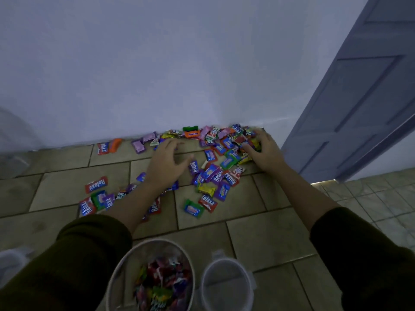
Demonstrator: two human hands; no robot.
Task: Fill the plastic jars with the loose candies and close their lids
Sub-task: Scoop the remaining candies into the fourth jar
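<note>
Wrapped candies (211,173) in many colours lie scattered on the tiled floor along the wall. My left hand (167,162) hovers over the middle of the pile with fingers spread and loosely bent, holding nothing. My right hand (261,149) rests on the candies at the pile's right end, fingers curled over a cluster of them. Close to me stands an open plastic jar (116,277), partly filled with candies. Beside it on the right stands a second open clear jar (226,288), with nothing visible inside.
A white wall (179,75) rises right behind the candies. A grey-blue door (363,104) stands ajar at the right. Dim, blurred clear plastic things sit at the far left (13,140) and lower left (11,261).
</note>
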